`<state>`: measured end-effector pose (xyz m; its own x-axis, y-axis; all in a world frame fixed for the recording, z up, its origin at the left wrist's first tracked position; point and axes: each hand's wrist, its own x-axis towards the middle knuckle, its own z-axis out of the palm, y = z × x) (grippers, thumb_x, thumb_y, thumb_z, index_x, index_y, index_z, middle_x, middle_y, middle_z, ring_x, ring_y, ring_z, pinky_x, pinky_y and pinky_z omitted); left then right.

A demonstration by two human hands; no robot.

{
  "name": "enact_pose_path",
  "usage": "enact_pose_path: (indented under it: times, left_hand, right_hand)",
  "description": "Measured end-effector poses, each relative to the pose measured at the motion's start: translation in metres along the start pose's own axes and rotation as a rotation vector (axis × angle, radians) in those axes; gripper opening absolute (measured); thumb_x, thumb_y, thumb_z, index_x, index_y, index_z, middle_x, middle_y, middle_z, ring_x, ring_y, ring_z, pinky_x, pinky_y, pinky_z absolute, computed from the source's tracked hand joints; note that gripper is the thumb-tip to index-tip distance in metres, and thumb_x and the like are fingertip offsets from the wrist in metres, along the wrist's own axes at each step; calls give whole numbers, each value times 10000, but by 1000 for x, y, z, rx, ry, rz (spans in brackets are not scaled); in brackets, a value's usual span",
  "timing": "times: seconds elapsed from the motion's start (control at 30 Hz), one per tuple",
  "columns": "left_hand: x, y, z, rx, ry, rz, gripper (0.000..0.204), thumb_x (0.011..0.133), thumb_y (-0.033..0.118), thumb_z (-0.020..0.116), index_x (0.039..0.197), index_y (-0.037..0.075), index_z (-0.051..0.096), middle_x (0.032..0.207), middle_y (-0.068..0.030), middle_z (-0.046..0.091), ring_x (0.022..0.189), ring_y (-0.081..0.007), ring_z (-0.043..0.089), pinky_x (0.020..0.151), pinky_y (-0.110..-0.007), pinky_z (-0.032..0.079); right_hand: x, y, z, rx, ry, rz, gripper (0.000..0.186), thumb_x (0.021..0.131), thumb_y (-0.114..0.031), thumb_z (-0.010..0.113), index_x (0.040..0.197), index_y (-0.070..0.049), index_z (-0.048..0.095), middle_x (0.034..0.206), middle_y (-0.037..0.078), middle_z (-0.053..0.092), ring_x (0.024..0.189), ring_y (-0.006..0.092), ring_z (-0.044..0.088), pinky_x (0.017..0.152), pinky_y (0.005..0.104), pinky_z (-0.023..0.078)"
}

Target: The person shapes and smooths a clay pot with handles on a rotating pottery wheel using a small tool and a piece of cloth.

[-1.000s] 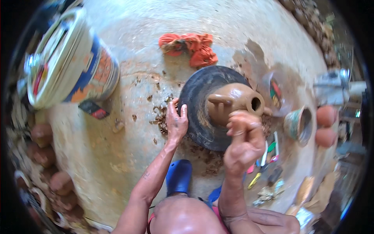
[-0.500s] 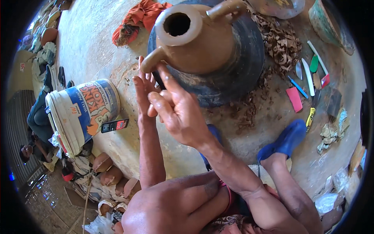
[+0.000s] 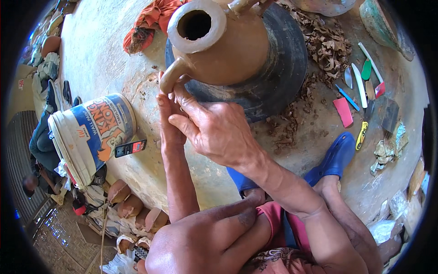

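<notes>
A wet brown clay jug (image 3: 237,55) with a round open mouth stands on a dark round turntable (image 3: 287,68). From its near left shoulder a curved clay handle (image 3: 175,73) arches out and down. My left hand (image 3: 171,123) is upright under the handle's lower end, with a fingertip showing behind it and its other fingers partly hidden. From the right, my right hand (image 3: 214,130) reaches over with its index finger bent against the handle's underside and its thumb stretched left. Both hands are closed about the handle's lower end. A second clay arm (image 3: 244,5) juts from the jug's far side.
A paint bucket (image 3: 91,132) stands left, a phone (image 3: 131,148) against it. An orange cloth (image 3: 155,20) lies beyond. Clay scraps (image 3: 324,45), a blue tool (image 3: 347,97), a pink scraper (image 3: 343,112) and a yellow-handled knife (image 3: 362,135) lie right. A person (image 3: 45,173) sits far left.
My right hand has turned more back-up, its index finger bending in under the handle. My left fingers have drawn closer to the handle. The whole view has shifted slightly.
</notes>
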<state>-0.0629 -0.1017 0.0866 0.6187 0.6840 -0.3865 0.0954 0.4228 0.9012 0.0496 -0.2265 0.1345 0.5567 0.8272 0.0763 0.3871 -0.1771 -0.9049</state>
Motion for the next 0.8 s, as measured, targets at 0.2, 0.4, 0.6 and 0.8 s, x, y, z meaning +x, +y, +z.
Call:
enact_pose_path:
  times: [0.2,0.4,0.6,0.8]
  left_hand:
    - [4,-1,-6,-33,42,-18,1139,954,885,476,1706,59,254,1722,-145,362,1591,-339,353,1307,-485,301]
    - [2,-1,-4,-43,8,-17,1120,954,902,437,1716,102,251,1748,-143,329,1575,-342,376,1293,-501,332]
    - [-3,-9,-17,-114,19,-22,1010,1011,850,397,1721,142,280,1731,-111,380,1505,-299,472,1218,-478,429]
    - [-9,-4,2,19,35,-13,1054,1007,864,382,1748,142,180,1794,-103,236,1455,-271,515,1147,-463,493]
  right_hand:
    - [5,6,-18,-293,-98,22,560,1065,-365,620,1601,-226,537,658,115,731,560,306,730,537,451,579]
    - [-1,12,-3,46,-47,29,718,1000,-340,762,1645,-185,487,669,125,719,556,298,705,556,424,564]
    - [-12,4,14,883,-154,256,759,991,-248,783,1668,-174,448,748,218,723,584,285,699,557,401,536]
    - [-9,22,-2,-94,56,17,658,995,-325,756,1613,-305,531,729,202,726,619,329,731,558,446,577]
